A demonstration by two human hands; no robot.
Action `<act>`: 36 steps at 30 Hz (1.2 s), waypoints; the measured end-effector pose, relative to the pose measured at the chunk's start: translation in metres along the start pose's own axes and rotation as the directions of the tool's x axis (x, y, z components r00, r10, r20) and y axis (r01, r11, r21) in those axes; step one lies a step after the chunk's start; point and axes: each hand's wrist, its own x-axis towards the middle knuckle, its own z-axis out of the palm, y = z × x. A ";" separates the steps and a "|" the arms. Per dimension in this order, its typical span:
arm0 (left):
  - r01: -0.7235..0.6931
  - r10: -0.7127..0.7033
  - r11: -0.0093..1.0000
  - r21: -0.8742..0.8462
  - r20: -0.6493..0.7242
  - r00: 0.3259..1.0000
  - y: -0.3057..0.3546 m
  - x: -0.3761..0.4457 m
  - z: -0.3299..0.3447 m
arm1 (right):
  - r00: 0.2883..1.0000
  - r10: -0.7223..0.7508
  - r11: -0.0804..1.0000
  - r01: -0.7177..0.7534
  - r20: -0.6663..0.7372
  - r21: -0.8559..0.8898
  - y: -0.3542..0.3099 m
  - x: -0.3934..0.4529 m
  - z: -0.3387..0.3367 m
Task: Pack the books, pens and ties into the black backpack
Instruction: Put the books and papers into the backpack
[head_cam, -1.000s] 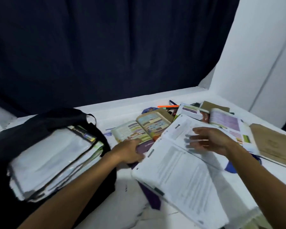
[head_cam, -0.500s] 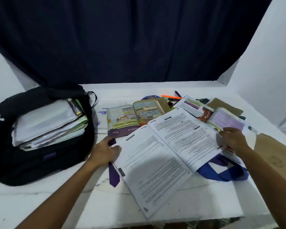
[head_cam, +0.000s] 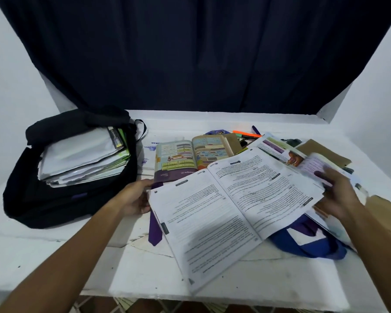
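White workbook (head_cam: 233,206) lies open on the desk (head_cam: 127,274), left hand (head_cam: 134,201) gripping its left edge, right hand (head_cam: 339,199) pinching the right pages. Black backpack (head_cam: 54,199) sits left, already stuffed. Floppy pages could buckle, or drag the purple tie (head_cam: 155,231) underneath along.

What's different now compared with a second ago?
The left hand moved off the colourful book to grip the big open book's left edge. The right hand slid from its page to its right edge. Backpack, purple tie and pens stayed put.
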 end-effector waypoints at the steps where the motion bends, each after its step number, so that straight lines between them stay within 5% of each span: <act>1: 0.014 -0.014 1.000 -0.017 0.004 1.000 0.000 -0.002 0.002 | 0.999 0.005 0.997 -0.008 0.039 0.083 0.000 0.004 -0.001; 5: 0.019 -0.020 1.000 -0.022 -0.016 1.000 -0.004 -0.004 0.006 | 0.973 -0.003 0.948 -0.071 0.233 0.310 0.000 -0.007 0.010; 8: 0.009 -0.010 0.998 -0.058 -0.023 1.000 -0.004 -0.006 0.010 | 0.903 0.025 0.942 -0.165 0.429 0.291 0.005 -0.010 0.020; 10: 0.003 -0.006 0.993 -0.115 -0.028 1.000 -0.005 -0.007 0.010 | 0.867 -0.004 0.986 -0.079 0.498 0.144 0.003 -0.008 0.019; 13: 0.000 -0.002 0.971 -0.241 -0.008 1.000 -0.006 -0.002 0.005 | 0.710 0.118 0.974 -0.220 0.694 0.060 0.017 -0.028 0.054; 17: -0.018 0.017 0.934 -0.356 -0.006 1.000 -0.011 0.004 -0.003 | 0.630 0.216 0.955 0.023 0.746 -0.296 0.040 -0.041 0.086; 22: -0.117 0.121 0.971 -0.207 0.006 0.993 -0.021 -0.011 0.007 | 0.783 0.209 0.582 0.381 0.585 -0.718 0.078 -0.043 0.104; 27: -0.320 0.362 0.915 0.245 -0.150 0.920 -0.041 0.007 0.016 | 0.812 0.235 0.265 0.475 0.534 -0.839 0.097 -0.039 0.102; 30: -0.322 0.363 0.915 0.241 -0.148 0.920 -0.045 0.014 0.011 | 0.852 0.162 0.199 0.466 0.497 -0.862 0.101 -0.041 0.105; 33: -0.334 0.368 0.918 0.214 -0.146 0.918 -0.046 0.015 0.011 | 0.837 0.125 0.283 0.485 0.533 -0.828 0.099 -0.044 0.108; 36: -0.318 0.326 0.945 0.079 -0.122 0.938 -0.045 0.010 0.013 | 0.787 0.216 0.637 0.335 0.578 -0.694 0.090 -0.048 0.107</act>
